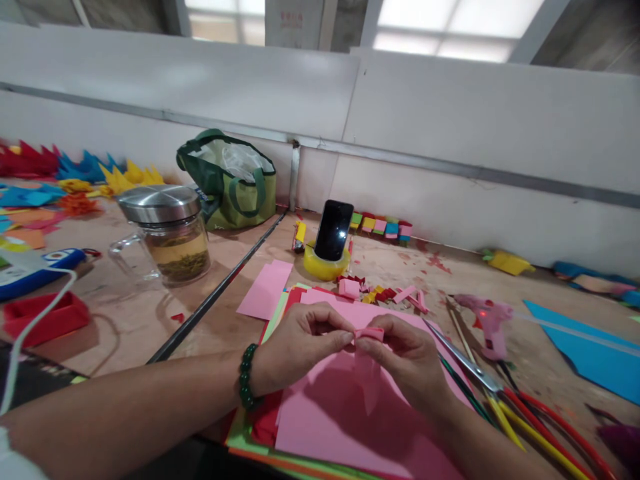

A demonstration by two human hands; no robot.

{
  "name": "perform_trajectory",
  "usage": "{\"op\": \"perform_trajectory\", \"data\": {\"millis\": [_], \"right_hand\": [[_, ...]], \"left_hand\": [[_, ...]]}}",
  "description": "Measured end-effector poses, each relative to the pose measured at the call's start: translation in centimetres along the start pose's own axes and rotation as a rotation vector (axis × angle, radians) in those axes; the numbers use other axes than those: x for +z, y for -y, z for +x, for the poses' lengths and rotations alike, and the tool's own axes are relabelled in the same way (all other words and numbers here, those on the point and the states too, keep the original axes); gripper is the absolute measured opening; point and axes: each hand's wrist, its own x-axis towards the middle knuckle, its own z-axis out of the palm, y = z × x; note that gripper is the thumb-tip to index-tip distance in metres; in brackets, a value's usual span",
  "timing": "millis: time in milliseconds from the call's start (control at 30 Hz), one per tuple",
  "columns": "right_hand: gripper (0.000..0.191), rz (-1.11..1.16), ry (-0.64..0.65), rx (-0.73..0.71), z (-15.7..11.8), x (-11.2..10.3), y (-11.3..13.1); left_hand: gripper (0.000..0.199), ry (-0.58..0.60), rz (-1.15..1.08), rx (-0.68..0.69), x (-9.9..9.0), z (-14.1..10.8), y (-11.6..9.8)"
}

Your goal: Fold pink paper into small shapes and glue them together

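Note:
Between my two hands is a small folded strip of pink paper, its loose end hanging down. My left hand, with a green bead bracelet at the wrist, pinches the left end of the fold. Thumb and fingers of my right hand press on its right side. Below both hands lies a stack of coloured sheets with a large pink sheet on top. Pink, yellow and red paper scraps lie just beyond the hands.
Scissors and a pink glue gun lie on the right, near a blue sheet. A phone leans in a yellow tape roll. A lidded glass mug and a green bag stand left.

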Motion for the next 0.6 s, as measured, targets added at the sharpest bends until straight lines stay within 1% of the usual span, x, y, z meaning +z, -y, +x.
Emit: {"op": "perform_trajectory", "data": {"millis": [233,433,600], "right_hand": [[0.013,-0.075,0.013,-0.024,-0.02,-0.28,-0.17],[0.015,-0.064,0.012,-0.001,-0.13,-0.12,-0.06],[0.02,-0.077,-0.025,-0.003,-0.16,0.19,0.19]], "left_hand": [[0.007,-0.019,0.061,0.003,0.05,-0.06,-0.22],[0.008,-0.032,0.105,0.008,0.19,-0.11,-0.54],[0.016,-0.066,0.198,0.027,0.45,-0.18,-0.74]]}}
